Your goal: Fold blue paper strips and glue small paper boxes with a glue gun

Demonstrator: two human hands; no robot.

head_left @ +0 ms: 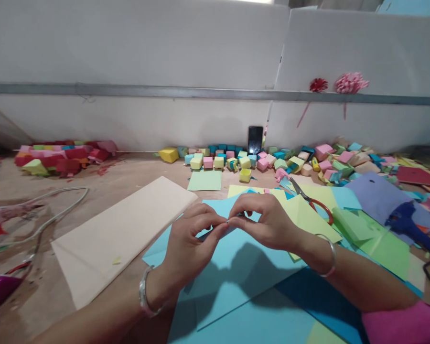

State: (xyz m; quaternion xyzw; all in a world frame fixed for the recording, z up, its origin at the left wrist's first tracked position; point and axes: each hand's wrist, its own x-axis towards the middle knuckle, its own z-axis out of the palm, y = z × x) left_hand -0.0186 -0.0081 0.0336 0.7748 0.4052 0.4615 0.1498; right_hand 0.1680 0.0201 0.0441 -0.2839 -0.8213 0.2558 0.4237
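My left hand (195, 234) and my right hand (263, 222) meet over the light blue paper sheets (215, 272). Thumb and fingertips of both are pinched together around a small piece of blue paper, mostly hidden by the fingers. Beside my left hand lies a cream paper sheet (125, 239) with a yellow scrap on it. Scissors (311, 200) with orange-red handles rest on yellow paper (308, 217), just beyond my right wrist.
Small folded paper boxes (218, 162) line the wall, with a phone (255, 140) propped among them. A red and pink paper pile (64, 160) sits at the left. A blue glue gun (412, 227) lies right, a white cable (57, 191) left.
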